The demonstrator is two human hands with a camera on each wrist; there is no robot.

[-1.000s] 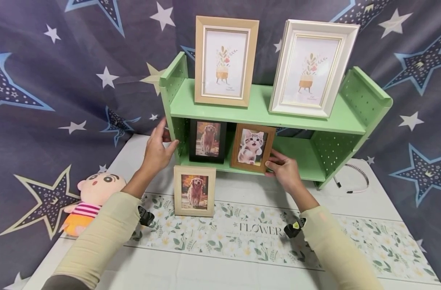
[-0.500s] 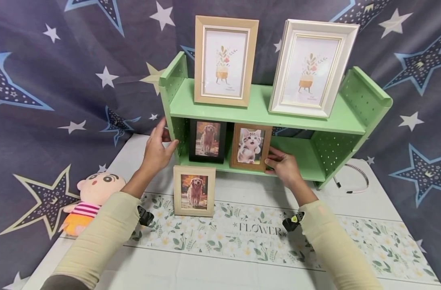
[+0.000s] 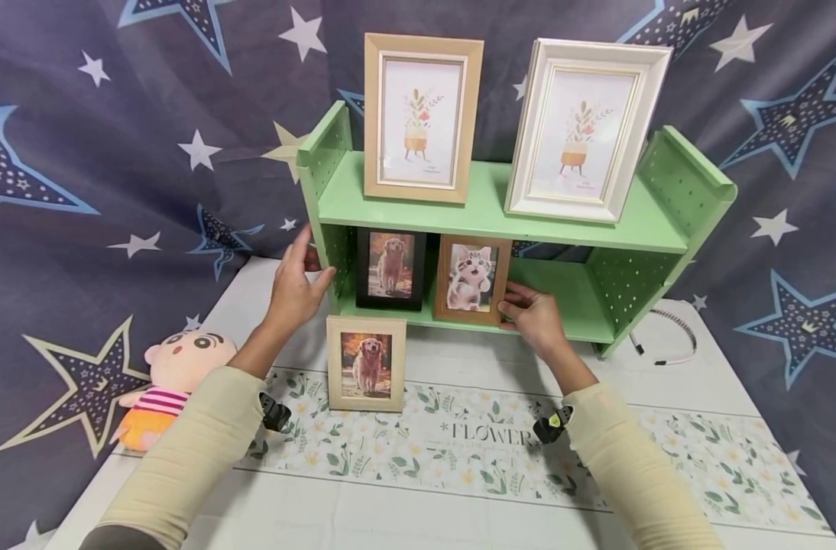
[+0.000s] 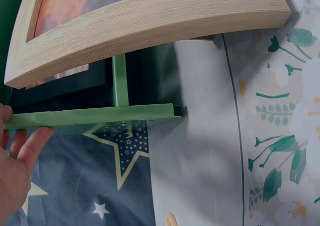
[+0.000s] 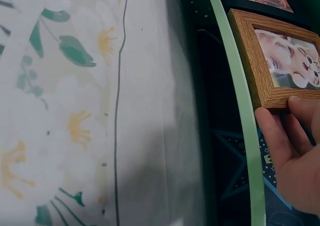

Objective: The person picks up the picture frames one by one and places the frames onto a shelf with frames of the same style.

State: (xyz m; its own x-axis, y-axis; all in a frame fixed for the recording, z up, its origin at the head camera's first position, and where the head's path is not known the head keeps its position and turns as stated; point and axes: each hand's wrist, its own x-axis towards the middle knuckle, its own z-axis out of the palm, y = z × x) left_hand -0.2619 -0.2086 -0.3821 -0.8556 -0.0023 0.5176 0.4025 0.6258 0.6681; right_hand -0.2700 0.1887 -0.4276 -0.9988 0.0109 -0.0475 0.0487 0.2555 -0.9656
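Observation:
My right hand (image 3: 536, 317) pinches the right edge of a brown wooden photo frame (image 5: 265, 95) with a kitten picture. That frame stands on the lower board of a green two-tier shelf (image 3: 569, 294), close to the right of a black frame (image 3: 361, 294) with a dog picture. My left hand (image 3: 297, 279) rests against the outside of the shelf's left side panel (image 4: 90, 117), its fingers fairly straight. A pale wooden frame (image 3: 333, 367) with another dog picture stands on the table in front of the shelf.
On the top board stand a tan frame (image 3: 372, 122) and a white frame (image 3: 528, 137). A plush doll (image 3: 163, 389) sits at the left and a headband (image 3: 689, 336) lies at the right. A flower-print runner (image 3: 445, 477) crosses the white table; a star-print curtain (image 3: 246, 99) hangs behind.
The brown kitten frame has shifted slightly left and turned a little, with my right hand following it. My left hand stays at the side panel.

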